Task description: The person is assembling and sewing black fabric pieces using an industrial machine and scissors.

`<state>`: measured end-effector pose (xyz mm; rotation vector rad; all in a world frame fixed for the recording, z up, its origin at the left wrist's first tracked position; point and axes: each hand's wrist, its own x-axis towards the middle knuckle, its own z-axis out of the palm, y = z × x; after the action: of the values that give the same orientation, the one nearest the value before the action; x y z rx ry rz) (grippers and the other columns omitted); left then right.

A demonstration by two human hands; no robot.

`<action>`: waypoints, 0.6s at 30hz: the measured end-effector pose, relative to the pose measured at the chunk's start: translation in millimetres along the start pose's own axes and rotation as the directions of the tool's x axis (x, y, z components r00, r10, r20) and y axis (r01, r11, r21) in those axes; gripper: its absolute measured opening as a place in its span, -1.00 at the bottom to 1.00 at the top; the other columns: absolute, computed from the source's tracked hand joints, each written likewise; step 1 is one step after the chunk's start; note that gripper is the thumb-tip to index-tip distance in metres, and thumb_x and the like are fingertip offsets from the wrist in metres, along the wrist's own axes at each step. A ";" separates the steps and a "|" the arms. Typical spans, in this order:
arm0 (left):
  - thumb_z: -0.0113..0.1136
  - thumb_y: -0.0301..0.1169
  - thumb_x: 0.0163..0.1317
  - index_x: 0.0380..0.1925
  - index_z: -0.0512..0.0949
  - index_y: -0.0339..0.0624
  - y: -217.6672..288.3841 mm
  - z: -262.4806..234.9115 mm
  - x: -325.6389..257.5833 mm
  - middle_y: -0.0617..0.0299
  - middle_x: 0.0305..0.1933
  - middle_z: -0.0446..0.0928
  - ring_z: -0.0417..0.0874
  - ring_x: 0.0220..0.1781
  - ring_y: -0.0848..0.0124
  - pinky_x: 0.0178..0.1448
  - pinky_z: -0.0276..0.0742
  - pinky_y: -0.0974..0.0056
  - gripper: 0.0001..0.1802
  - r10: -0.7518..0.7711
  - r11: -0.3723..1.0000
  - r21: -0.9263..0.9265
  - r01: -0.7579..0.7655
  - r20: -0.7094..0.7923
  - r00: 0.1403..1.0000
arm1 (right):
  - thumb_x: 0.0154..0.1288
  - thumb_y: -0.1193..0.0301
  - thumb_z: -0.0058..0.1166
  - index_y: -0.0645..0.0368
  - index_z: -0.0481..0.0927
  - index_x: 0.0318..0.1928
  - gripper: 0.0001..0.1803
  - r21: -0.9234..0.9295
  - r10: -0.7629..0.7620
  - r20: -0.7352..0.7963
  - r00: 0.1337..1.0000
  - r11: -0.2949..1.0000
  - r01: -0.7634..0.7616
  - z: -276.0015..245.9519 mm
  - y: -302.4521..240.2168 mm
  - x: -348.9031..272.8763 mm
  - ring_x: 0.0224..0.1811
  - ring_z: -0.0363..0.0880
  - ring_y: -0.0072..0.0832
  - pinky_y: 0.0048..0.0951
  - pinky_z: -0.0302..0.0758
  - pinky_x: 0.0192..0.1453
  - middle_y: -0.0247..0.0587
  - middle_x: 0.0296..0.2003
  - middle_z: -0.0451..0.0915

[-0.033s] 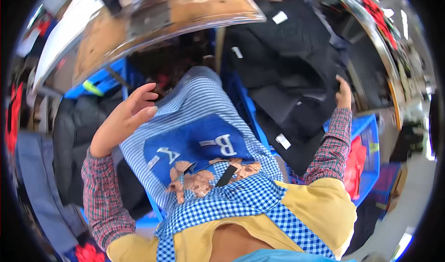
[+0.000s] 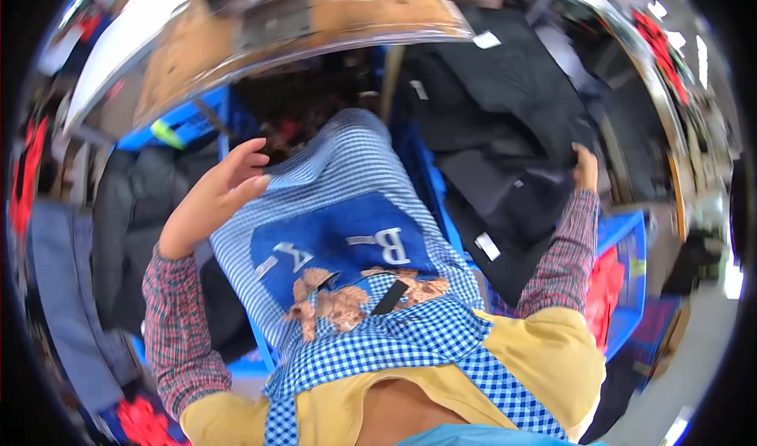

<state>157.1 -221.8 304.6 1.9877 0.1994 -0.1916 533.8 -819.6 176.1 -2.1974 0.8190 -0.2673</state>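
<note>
My left hand (image 2: 214, 200) hangs over the left side of my lap, beside the striped apron (image 2: 367, 150). Its fingers are loosely bent and apart, with nothing in them. At the right, my right hand (image 2: 586, 168) is at the far right edge of a pile of black cloth pieces (image 2: 493, 162). Its fingers are bent over the edge of the cloth and appear to grip it; the fingertips are partly hidden. Small white labels (image 2: 487, 246) lie on the black cloth.
A wooden worktable (image 2: 355, 12) stands ahead. Blue crates are on both sides: one at the left (image 2: 209, 115) near more dark cloth (image 2: 130, 233), another at the right (image 2: 631, 288) with red cloth (image 2: 603, 292). Blue-grey cloth (image 2: 63, 288) hangs at far left.
The view has shifted slightly, so the table and cloth sit a little further right. My right hand's fingers have bent down onto the black cloth's edge. My left hand keeps its pose.
</note>
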 end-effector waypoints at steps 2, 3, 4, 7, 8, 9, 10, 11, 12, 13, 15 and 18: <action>0.14 -0.23 0.33 0.30 0.21 -0.22 -44.6 -10.4 -23.6 0.06 0.16 0.44 0.49 0.15 0.33 0.18 0.42 0.29 -0.38 -0.094 0.995 0.028 0.100 -0.159 0.983 | 0.01 -0.13 0.28 0.26 0.06 0.37 0.10 -0.701 -0.456 -0.411 0.789 0.712 0.047 39.6 -0.8 -24.8 0.30 0.20 0.15 0.17 0.32 0.20 -0.11 0.40 0.05; 0.15 -0.24 0.32 0.28 0.23 -0.23 -68.9 -14.4 -38.4 0.07 0.14 0.46 0.50 0.14 0.34 0.18 0.43 0.29 -0.40 -0.097 0.989 0.079 0.122 -0.258 0.961 | 0.08 -0.18 0.17 0.10 0.11 0.39 0.00 -0.766 -0.755 -0.349 0.556 0.571 0.294 47.5 -2.8 -36.2 0.34 0.16 0.12 0.25 0.25 0.22 -0.11 0.40 0.08; 0.16 -0.24 0.32 0.27 0.25 -0.23 -94.6 -14.1 -50.8 0.08 0.13 0.47 0.52 0.10 0.35 0.14 0.45 0.29 -0.41 -0.139 0.990 -0.016 0.142 -0.333 0.933 | 0.22 -0.19 -0.01 -0.04 0.12 0.40 -0.15 -0.724 -0.852 -0.198 0.484 0.460 0.513 60.6 -13.6 -43.8 0.38 0.11 0.07 0.23 0.23 0.24 -0.20 0.39 0.12; 0.18 -0.22 0.30 0.24 0.30 -0.25 -169.1 -13.7 -87.6 0.08 0.10 0.49 0.55 0.02 0.37 0.07 0.47 0.31 -0.41 -0.242 0.916 -0.402 -0.008 -0.566 0.788 | 0.32 -0.23 -0.25 -0.12 0.20 0.36 -0.27 -0.642 -0.631 0.405 0.662 0.319 0.697 90.1 -35.8 -62.8 0.35 0.18 -0.02 0.25 0.18 0.23 -0.30 0.36 0.20; 0.20 -0.18 0.26 0.25 0.29 -0.22 -192.2 -16.0 -101.9 0.12 0.11 0.48 0.51 0.05 0.41 0.09 0.43 0.34 -0.37 -0.420 0.884 -0.435 0.173 -0.574 0.702 | 0.31 -0.23 -0.24 -0.12 0.24 0.34 -0.27 -0.689 -0.599 0.387 0.701 0.317 0.652 93.7 -43.8 -64.6 0.31 0.22 -0.01 0.22 0.24 0.19 -0.29 0.34 0.23; 0.23 -0.14 0.23 0.27 0.28 -0.19 -215.4 -16.7 -114.8 0.17 0.11 0.47 0.47 0.09 0.44 0.11 0.39 0.37 -0.33 -0.513 0.849 -0.456 0.266 -0.595 0.618 | 0.29 -0.22 -0.19 -0.12 0.28 0.31 -0.29 -0.724 -0.585 0.319 0.745 0.357 0.590 97.2 -50.4 -66.5 0.29 0.24 -0.01 0.19 0.32 0.14 -0.24 0.32 0.25; 0.27 -0.16 0.17 0.27 0.25 -0.28 -240.4 -15.5 -123.9 0.10 0.09 0.48 0.44 0.16 0.36 0.18 0.37 0.29 -0.26 -0.538 0.842 -0.448 0.301 -0.647 0.540 | 0.28 -0.18 -0.10 -0.10 0.32 0.29 -0.32 -0.754 -0.604 0.244 0.758 0.374 0.541 100.2 -56.5 -69.1 0.27 0.27 -0.01 0.17 0.36 0.11 -0.18 0.30 0.27; 0.27 -0.16 0.17 0.27 0.25 -0.28 -265.6 -13.5 -134.7 0.10 0.09 0.48 0.44 0.16 0.36 0.18 0.37 0.29 -0.26 -0.557 0.829 -0.467 0.307 -0.652 0.513 | 0.26 -0.13 -0.02 -0.08 0.36 0.27 -0.34 -0.777 -0.650 0.212 0.730 0.341 0.530 100.7 -62.2 -72.8 0.25 0.29 0.00 0.17 0.38 0.07 -0.16 0.30 0.28; 0.27 -0.19 0.16 0.26 0.23 -0.33 -290.1 -13.1 -144.9 0.04 0.11 0.47 0.43 0.19 0.29 0.21 0.36 0.25 -0.25 -0.579 0.810 -0.454 0.371 -0.718 0.387 | 0.25 -0.08 0.03 -0.06 0.36 0.26 -0.35 -0.782 -0.764 0.159 0.625 0.289 0.552 102.3 -64.3 -80.5 0.26 0.29 0.02 0.17 0.37 0.10 -0.18 0.31 0.28; 0.27 -0.23 0.15 0.26 0.22 -0.38 -315.6 -13.3 -151.7 -0.02 0.14 0.45 0.43 0.23 0.22 0.24 0.35 0.21 -0.24 -0.573 0.788 -0.439 0.431 -0.780 0.253 | 0.29 -0.05 -0.03 -0.06 0.39 0.25 -0.40 -0.757 -0.827 0.150 0.542 0.256 0.601 102.6 -68.3 -89.5 0.28 0.29 -0.01 0.10 0.35 0.16 -0.18 0.29 0.31; 0.32 -0.21 0.06 0.27 0.19 -0.37 -363.2 -19.1 -162.3 -0.12 0.19 0.37 0.39 0.25 0.15 0.27 0.33 0.18 -0.16 -0.629 0.719 -0.534 0.445 -0.772 0.089 | 0.31 0.08 0.01 -0.06 0.40 0.23 -0.48 -0.585 -0.898 0.173 0.406 0.238 0.775 105.8 -72.4 -117.0 0.35 0.21 -0.02 0.05 0.30 0.22 -0.18 0.30 0.32; 0.40 -0.19 -0.09 0.28 0.15 -0.37 -414.1 -33.7 -173.0 -0.23 0.27 0.25 0.32 0.30 0.04 0.34 0.28 0.13 -0.03 -0.742 0.550 -0.750 0.368 -0.641 -0.198 | 0.35 0.20 -0.01 -0.01 0.41 0.22 -0.55 -0.375 -0.984 0.157 0.088 0.023 0.927 110.4 -75.7 -168.2 0.36 0.21 -0.06 0.01 0.23 0.29 -0.19 0.29 0.33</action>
<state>-103.5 -31.2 -8.9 1.1495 2.0000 0.6328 486.5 -610.1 165.7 -2.7916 -0.9409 -1.0330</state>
